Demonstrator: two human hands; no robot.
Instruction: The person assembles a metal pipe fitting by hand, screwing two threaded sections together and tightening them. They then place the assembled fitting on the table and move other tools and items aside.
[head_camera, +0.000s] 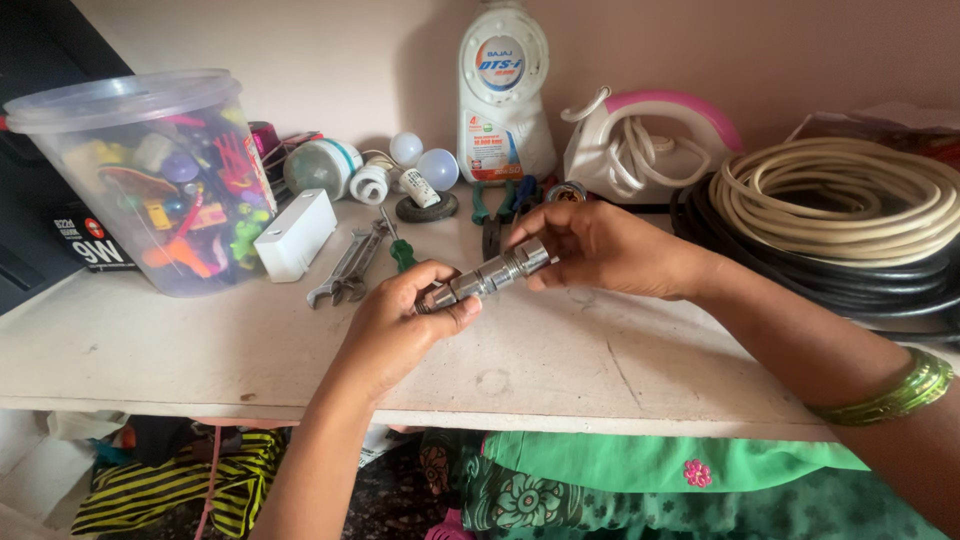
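A small silver metal torch (492, 275) is held level above the white shelf (150, 350) between both hands. My left hand (400, 325) grips its near, lower end with thumb and fingers. My right hand (600, 245) closes around the far, upper end, fingers wrapped over the head. The torch's middle section shows between the two hands.
A clear plastic tub (150, 180) of coloured toys stands at left beside a white box (295, 232). Spanners (345, 270), a green-handled screwdriver (400, 250), pliers (505, 205), bulbs (420, 160), a white bottle (503, 95), an iron (650, 140) and coiled cable (840, 200) lie behind.
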